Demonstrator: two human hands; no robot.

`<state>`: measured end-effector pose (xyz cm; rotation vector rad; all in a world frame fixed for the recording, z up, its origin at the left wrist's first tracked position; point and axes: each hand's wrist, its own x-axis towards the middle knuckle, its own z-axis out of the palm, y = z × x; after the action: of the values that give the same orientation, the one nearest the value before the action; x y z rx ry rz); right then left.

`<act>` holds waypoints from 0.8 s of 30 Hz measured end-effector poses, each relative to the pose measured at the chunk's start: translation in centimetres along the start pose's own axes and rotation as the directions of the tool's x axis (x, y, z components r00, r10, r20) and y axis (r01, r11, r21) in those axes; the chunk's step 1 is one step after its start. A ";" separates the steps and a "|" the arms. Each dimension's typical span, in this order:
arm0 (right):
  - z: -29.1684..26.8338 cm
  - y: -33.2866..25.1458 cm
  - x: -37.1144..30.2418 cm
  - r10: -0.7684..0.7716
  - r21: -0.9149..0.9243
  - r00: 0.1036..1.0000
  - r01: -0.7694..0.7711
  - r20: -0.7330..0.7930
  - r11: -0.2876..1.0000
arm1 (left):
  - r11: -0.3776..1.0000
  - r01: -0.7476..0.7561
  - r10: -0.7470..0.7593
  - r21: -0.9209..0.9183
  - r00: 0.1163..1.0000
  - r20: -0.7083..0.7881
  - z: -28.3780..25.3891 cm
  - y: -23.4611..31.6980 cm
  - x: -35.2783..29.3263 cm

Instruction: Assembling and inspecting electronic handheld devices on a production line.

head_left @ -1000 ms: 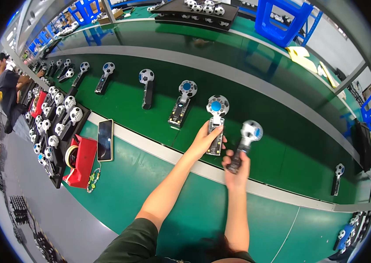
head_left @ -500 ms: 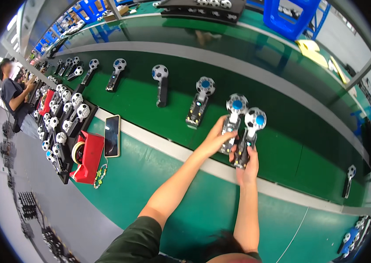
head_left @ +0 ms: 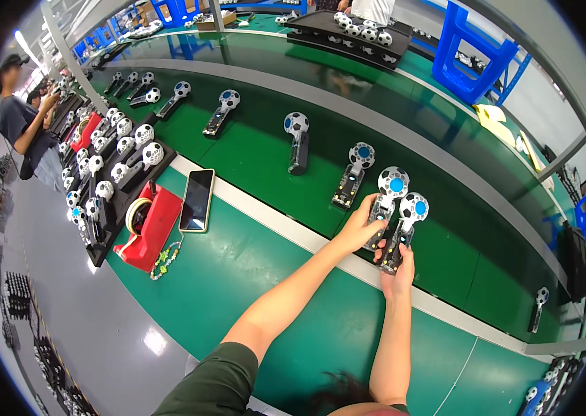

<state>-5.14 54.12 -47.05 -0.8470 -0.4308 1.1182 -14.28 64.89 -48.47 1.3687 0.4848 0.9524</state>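
Two handheld fans with football-patterned round heads and black handles lie side by side on the green conveyor belt (head_left: 265, 149). My left hand (head_left: 360, 229) grips the handle of the left fan (head_left: 387, 197), whose head has a blue centre. My right hand (head_left: 397, 267) holds the lower handle of the right fan (head_left: 407, 222), also blue-centred. The two fans almost touch. Both forearms reach up from the lower edge.
More such fans (head_left: 297, 139) lie spaced along the belt to the left, one (head_left: 353, 173) close by. A black tray (head_left: 109, 177) of fans, a red tape dispenser (head_left: 146, 223) and a phone (head_left: 197, 200) sit at left. A person (head_left: 26, 132) stands far left. A lone fan (head_left: 537, 308) lies at right.
Both hands have carried the two fans to the right along the belt and brought them close together; the view has shifted slightly.
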 end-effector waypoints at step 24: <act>-4.4 1.5 -8.9 0.111 0.014 0.981 -0.114 0.159 0.993 | 0.876 0.156 0.009 0.457 0.941 -0.337 -0.1 -1.7 -10.3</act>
<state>-6.65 44.64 -50.03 -0.7724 -0.5052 1.2986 -19.63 56.93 -52.49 1.6202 1.0816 1.0446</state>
